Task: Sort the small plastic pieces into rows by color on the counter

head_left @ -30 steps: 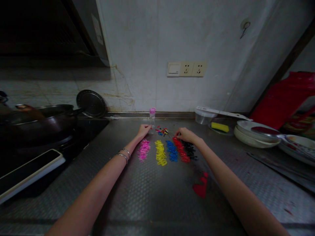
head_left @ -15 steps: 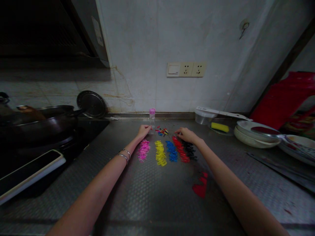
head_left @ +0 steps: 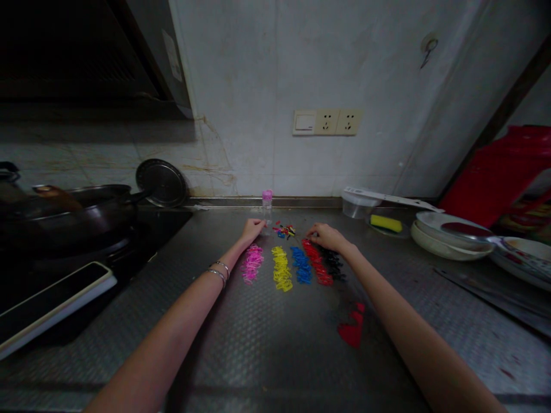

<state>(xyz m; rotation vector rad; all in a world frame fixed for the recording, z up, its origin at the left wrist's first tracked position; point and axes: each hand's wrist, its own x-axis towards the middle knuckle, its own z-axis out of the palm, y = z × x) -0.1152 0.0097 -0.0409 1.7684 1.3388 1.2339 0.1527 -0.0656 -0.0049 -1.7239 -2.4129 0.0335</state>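
Small mixed-colour heap of pieces [head_left: 283,230] between your hands, your left hand [head_left: 252,228] curled beside the pink-capped bottle [head_left: 267,205], grip unclear, your right hand [head_left: 325,234] pinching at the red row [head_left: 317,262], pink [head_left: 252,263], yellow [head_left: 281,268], blue [head_left: 300,264] rows nearer you, no legible writing.

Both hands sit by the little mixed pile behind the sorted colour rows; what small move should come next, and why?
Probably the right hand picks one piece from the mixed pile and adds it to its colour row. The pile remains unsorted, and the red row lies beside that hand.
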